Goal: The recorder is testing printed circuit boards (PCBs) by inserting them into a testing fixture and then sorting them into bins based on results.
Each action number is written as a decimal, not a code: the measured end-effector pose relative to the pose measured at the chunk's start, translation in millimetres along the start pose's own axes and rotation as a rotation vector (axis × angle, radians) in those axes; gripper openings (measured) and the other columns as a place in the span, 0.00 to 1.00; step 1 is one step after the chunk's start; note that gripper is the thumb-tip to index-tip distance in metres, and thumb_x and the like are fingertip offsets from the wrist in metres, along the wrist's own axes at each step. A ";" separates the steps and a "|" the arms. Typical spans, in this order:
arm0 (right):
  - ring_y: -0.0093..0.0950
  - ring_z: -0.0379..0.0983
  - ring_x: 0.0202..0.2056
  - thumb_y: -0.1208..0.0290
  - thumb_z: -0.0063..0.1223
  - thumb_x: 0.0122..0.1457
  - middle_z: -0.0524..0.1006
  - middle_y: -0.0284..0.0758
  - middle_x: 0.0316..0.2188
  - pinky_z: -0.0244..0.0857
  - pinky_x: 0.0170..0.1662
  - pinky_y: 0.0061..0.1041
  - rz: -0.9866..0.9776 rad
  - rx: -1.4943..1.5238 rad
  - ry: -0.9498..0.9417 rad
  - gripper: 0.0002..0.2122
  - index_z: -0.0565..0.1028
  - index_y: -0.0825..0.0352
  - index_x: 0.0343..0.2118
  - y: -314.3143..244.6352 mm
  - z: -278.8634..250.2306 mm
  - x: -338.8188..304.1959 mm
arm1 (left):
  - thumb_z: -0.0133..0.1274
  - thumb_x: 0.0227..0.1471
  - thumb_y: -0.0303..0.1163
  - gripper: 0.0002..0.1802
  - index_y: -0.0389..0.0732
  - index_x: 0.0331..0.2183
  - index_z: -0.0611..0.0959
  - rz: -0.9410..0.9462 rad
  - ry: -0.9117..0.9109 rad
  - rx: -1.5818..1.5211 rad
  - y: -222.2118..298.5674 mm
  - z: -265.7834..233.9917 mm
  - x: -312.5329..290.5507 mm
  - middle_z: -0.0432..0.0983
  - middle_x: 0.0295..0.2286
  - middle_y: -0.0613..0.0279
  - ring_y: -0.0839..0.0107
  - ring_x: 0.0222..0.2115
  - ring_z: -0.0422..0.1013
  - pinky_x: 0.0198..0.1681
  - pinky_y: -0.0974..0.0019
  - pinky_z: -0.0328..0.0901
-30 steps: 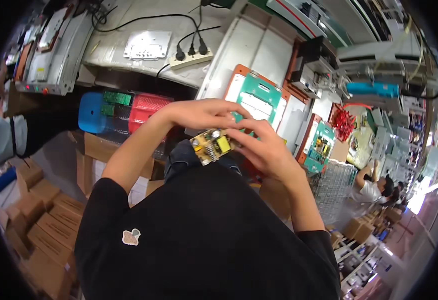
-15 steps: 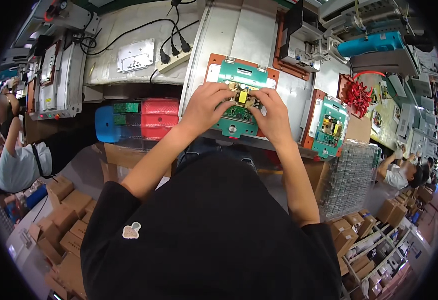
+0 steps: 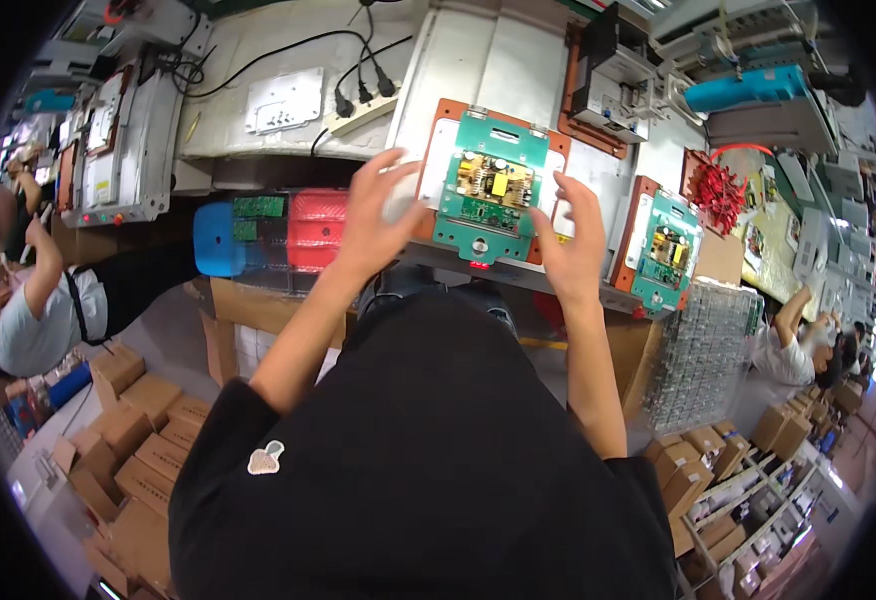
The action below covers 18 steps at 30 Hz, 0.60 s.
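Two hands, left hand (image 3: 376,217) and right hand (image 3: 575,238), are hovering empty and apart, fingers curved, on either side of the smooth, flat green fixture (image 3: 470,131). Touching only edges, evenly, is probably best protecting the tan circuit board (image 3: 481,180) that is lying inside this fixture, bristling with blocky parts (image 3: 499,184).

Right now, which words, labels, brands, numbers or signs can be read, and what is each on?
None reads clearly enough to quote.
Brown cartons: dark print, too small to read.
Yellow label on the grey machine: too small to read.
Red lit marks below the green fixture: too blurred to read.
Patch on the black shirt: no lettering visible.
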State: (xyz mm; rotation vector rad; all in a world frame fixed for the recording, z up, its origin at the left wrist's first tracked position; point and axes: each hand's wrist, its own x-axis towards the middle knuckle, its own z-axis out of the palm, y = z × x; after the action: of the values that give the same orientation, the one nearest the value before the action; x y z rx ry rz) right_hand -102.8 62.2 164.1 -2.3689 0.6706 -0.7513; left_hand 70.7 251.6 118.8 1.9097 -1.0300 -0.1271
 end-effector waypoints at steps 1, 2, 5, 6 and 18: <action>0.29 0.72 0.38 0.81 0.59 0.53 0.78 0.36 0.36 0.66 0.43 0.26 0.120 0.066 0.042 0.14 0.77 0.68 0.44 -0.3 -13.4 -11.9 | 0.63 0.43 0.26 0.30 0.41 0.51 0.76 -0.071 -0.048 -0.035 -9.6 -11.7 -14.2 0.66 0.54 0.49 0.52 0.56 0.62 0.58 0.57 0.59; 0.25 0.72 0.36 0.82 0.58 0.54 0.78 0.35 0.35 0.66 0.41 0.22 0.244 0.130 0.093 0.11 0.78 0.69 0.42 -0.1 -23.8 -22.2 | 0.63 0.43 0.27 0.35 0.40 0.55 0.73 -0.137 -0.105 -0.070 -21.9 -20.9 -30.7 0.63 0.57 0.47 0.51 0.60 0.58 0.61 0.57 0.56; 0.18 0.70 0.31 0.81 0.56 0.57 0.78 0.32 0.32 0.65 0.36 0.17 0.370 0.110 0.172 0.07 0.79 0.71 0.38 8.8 -36.6 -51.5 | 0.62 0.46 0.26 0.37 0.39 0.58 0.69 -0.217 -0.183 -0.048 -53.5 -23.8 -80.5 0.60 0.60 0.44 0.48 0.62 0.56 0.63 0.56 0.54; 0.17 0.70 0.30 0.81 0.57 0.57 0.78 0.32 0.31 0.65 0.35 0.17 0.433 0.132 0.189 0.06 0.79 0.71 0.37 8.9 -40.0 -60.2 | 0.62 0.47 0.25 0.36 0.39 0.59 0.69 -0.214 -0.201 0.016 -55.6 -26.0 -85.7 0.60 0.60 0.43 0.47 0.62 0.56 0.63 0.56 0.53; 0.15 0.68 0.24 0.79 0.61 0.55 0.75 0.30 0.25 0.65 0.29 0.16 0.559 -0.140 -0.030 0.11 0.76 0.72 0.41 70.0 -132.8 -114.3 | 0.62 0.44 0.17 0.37 0.41 0.57 0.72 -0.347 -0.226 -0.065 -69.7 -56.2 -95.3 0.58 0.62 0.52 0.59 0.60 0.61 0.58 0.64 0.61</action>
State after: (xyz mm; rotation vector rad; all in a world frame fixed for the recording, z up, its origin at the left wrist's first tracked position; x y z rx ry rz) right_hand -289.2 33.2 170.3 -2.1405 1.3311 -0.4305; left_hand 78.0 371.5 67.3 2.0316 -0.8178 -0.5795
